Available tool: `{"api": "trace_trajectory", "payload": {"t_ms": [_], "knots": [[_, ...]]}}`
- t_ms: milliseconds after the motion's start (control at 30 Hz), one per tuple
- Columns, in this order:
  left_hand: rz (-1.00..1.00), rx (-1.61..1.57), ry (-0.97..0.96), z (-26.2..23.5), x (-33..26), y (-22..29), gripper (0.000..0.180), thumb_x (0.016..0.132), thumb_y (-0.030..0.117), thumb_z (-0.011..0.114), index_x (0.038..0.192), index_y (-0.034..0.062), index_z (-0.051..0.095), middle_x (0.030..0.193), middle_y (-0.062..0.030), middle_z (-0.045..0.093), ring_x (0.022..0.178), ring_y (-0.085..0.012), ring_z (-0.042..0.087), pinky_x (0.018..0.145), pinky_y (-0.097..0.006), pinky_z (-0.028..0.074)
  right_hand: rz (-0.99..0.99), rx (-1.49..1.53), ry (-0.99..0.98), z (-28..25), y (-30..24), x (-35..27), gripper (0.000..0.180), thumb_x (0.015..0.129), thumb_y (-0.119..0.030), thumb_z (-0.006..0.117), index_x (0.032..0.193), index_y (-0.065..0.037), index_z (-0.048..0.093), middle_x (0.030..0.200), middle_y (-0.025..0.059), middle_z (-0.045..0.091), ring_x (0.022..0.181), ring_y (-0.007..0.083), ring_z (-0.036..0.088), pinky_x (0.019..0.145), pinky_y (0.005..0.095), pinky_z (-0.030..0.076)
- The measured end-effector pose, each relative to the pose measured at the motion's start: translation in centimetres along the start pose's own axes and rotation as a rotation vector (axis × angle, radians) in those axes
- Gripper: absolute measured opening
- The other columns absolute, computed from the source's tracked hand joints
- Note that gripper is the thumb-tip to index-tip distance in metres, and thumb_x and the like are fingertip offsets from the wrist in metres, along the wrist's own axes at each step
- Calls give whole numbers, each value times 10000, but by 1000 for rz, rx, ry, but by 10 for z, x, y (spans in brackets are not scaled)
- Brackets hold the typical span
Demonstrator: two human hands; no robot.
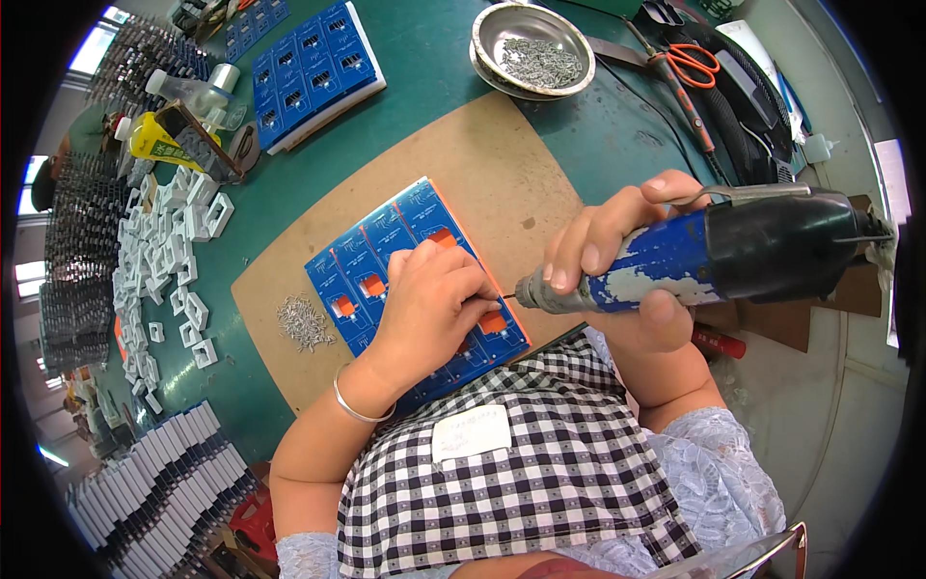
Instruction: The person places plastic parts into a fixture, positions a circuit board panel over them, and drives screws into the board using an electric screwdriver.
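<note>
A blue circuit board panel (362,249) with orange patches lies on a brown board (502,159) in front of me. My right hand (612,236) is wrapped round a power screwdriver (666,265) with a worn blue body and black end, held nearly level, its thin bit pointing left. At the panel's right edge, my left hand (429,309) is closed in a pinch beside the bit's tip. Whatever its fingertips hold is hidden. Beside the panel's left edge sits a small pile of silvery metal pieces (305,323), too small to name surely.
At the back, a metal bowl (479,60) holds many small metal parts. A soldering iron (683,106) and orange-handled scissors (696,66) lie at the far right. More blue panels (313,72) are stacked far left, near bottles, a phone (198,145) and white plastic frames (164,256).
</note>
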State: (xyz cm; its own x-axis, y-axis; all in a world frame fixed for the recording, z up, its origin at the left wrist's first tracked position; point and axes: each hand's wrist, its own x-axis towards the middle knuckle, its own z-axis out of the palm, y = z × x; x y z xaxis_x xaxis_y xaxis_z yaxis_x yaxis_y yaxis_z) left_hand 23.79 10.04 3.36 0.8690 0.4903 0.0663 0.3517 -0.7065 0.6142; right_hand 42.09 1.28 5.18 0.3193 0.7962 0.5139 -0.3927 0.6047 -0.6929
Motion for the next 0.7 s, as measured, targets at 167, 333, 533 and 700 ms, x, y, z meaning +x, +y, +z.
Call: {"api": "trace_trajectory", "payload": {"t_ms": [167,333,533,700], "knots": [[22,15,42,4,-2,0,149,694,123,777,761,134,644,822,31,588,823,-199,501,788,-362,319,18,-8,2,0,0,-1,640,864,-316,676,1348,-87,326,881,109,556,727,260,626,683,404,518],[3,-9,42,1,-1,-1,156,696,126,778,765,132,638,822,25,583,826,-203,502,788,-363,319,14,-11,14,0,-1,-1,636,863,-316,674,1345,-87,329,876,107,557,723,261,628,682,405,519],[-9,16,-30,-2,3,4,146,703,124,776,761,140,643,821,32,583,835,-195,507,792,-355,311,40,-33,22,4,-4,-1,641,860,-330,681,1343,-93,331,875,105,555,720,257,628,681,402,521],[-5,-48,0,1,-1,-4,144,689,120,785,775,149,673,855,52,607,855,-168,511,817,-343,296,47,-38,18,5,-5,-1,645,860,-340,685,1343,-99,331,871,102,552,717,253,626,680,402,521]]}}
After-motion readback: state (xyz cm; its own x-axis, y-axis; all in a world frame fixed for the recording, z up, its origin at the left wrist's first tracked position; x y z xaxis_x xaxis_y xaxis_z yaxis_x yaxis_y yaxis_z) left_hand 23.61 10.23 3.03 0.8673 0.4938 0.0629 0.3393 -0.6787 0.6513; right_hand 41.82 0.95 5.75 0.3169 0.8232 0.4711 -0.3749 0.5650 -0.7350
